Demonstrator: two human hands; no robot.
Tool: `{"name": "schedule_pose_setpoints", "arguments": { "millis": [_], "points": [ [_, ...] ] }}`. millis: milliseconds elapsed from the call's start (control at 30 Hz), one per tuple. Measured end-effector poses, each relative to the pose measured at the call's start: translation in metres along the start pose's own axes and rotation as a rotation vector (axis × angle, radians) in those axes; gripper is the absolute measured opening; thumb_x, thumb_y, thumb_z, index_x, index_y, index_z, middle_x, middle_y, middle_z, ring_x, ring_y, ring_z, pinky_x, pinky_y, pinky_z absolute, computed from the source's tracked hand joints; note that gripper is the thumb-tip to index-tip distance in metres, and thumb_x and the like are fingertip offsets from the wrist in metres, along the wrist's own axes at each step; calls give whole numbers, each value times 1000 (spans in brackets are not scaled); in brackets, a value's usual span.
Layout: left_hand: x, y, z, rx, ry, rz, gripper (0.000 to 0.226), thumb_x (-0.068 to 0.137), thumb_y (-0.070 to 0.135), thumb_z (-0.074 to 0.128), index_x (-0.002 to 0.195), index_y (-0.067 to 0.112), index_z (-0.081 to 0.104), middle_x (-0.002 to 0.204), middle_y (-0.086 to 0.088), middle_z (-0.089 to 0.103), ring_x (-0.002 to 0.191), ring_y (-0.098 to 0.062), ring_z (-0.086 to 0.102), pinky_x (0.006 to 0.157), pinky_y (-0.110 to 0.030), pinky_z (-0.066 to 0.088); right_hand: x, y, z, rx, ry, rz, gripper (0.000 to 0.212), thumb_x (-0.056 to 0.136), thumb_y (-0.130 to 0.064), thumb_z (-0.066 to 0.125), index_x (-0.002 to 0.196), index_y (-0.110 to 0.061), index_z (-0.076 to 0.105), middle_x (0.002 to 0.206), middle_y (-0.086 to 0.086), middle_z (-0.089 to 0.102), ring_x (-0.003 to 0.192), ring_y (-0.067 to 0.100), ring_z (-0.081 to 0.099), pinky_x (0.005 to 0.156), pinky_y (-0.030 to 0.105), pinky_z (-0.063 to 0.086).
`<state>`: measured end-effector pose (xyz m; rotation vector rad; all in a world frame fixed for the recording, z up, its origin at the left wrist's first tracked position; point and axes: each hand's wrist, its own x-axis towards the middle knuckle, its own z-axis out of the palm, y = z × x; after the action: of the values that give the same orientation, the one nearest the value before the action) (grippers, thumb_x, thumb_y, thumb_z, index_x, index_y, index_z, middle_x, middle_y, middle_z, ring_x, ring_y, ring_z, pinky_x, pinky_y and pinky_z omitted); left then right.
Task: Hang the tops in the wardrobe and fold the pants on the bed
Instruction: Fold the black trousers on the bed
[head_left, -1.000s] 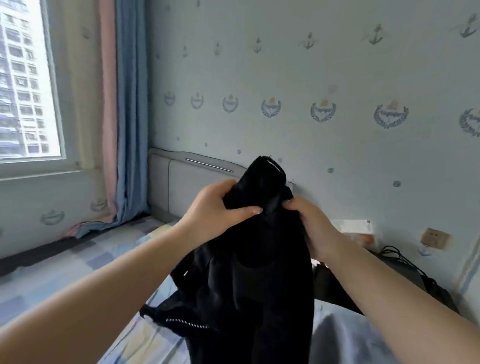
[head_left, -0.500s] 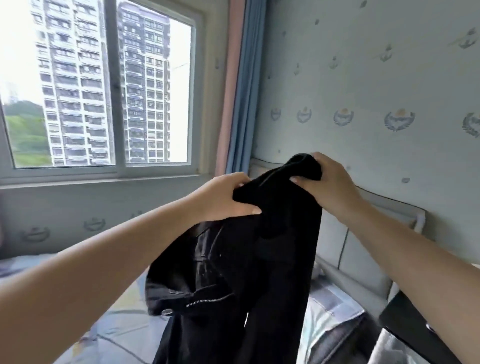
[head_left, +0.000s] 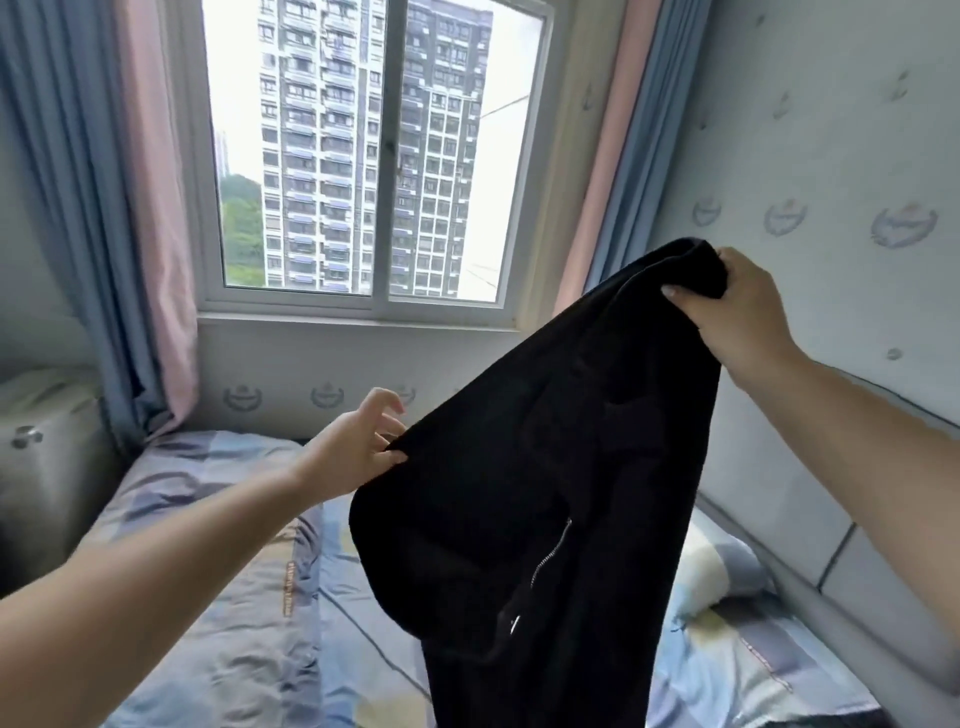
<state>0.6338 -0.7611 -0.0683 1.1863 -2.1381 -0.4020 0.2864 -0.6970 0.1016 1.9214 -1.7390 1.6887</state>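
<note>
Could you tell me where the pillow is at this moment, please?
In the head view, the pillow lies low on the right, on the bed against the padded headboard, beside the hanging black garment.

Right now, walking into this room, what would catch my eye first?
A black garment with a silver zipper hangs mid-air over the bed, gripped at its top by the right hand and pinched at its edge by the left hand. Behind it, a bright window frames tall apartment towers.

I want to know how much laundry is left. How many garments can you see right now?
1: a black garment held up over the bed, gripped by the right hand and pinched by the left hand. Others may lie out of view.
</note>
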Motion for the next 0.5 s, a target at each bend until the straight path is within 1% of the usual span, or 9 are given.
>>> {"name": "schedule_pose_setpoints", "arguments": {
  "millis": [33,100,133,167,233,300,367,400,500],
  "points": [
    [-1,-9,-4,0,57,46,37,85,8,67,96,26,37,93,4,66,67,-11,67,62,-34,57,7,5,2,-6,-4,5,21,84,-23,69,100,-20,57,101,3,64,100,25,61,90,43,50],
    [-4,-16,-14,211,55,220,27,85,7,60,80,27,43,81,-2,58,58,-18,54,54,-35,46,18,15,4,-22,-8,10,22,84,-23,70,101,-18,57,103,4,63,101,26,61,91,44,50],
    [-5,-19,-17,333,20,298,18,81,7,57,74,21,50,78,-7,53,60,-21,46,55,-39,41,22,20,7,-23,-8,11,22,84,-24,70,101,-19,57,102,3,62,101,26,61,90,42,50],
    [-5,-22,-19,398,-18,366,12,76,5,55,75,16,59,81,-9,55,65,-24,47,60,-40,43,26,24,9,-17,-5,11,23,84,-24,70,102,-20,57,101,1,62,100,25,60,89,40,50],
    [-1,-26,-17,515,-93,418,35,71,-4,59,98,13,72,101,-3,67,86,-23,60,79,-34,52,36,33,15,-8,-5,5,26,83,-25,70,105,-18,58,100,-1,60,98,22,59,86,35,49],
    [-1,-29,-17,633,-142,474,55,63,-5,67,114,16,69,115,0,66,100,-22,63,85,-30,53,45,43,20,-16,-9,2,29,83,-26,71,108,-18,58,100,-3,60,96,19,58,82,31,45],
    [4,-32,-13,778,-120,493,65,52,7,79,115,19,68,116,2,65,103,-19,64,84,-28,54,54,54,23,-4,-8,12,28,82,-28,71,105,-21,58,98,-5,59,95,18,57,80,31,44],
    [7,-34,-12,836,-128,463,65,51,17,84,114,20,68,115,3,64,103,-18,64,85,-27,54,57,60,23,3,-10,17,27,82,-28,71,103,-22,57,98,-5,59,95,18,57,81,32,45],
    [21,-45,-6,935,-61,430,62,59,53,82,110,21,65,113,3,60,106,-18,59,90,-32,51,69,79,26,29,-17,38,27,82,-28,72,104,-21,57,96,-6,60,96,19,58,84,34,48]
  ]
}}
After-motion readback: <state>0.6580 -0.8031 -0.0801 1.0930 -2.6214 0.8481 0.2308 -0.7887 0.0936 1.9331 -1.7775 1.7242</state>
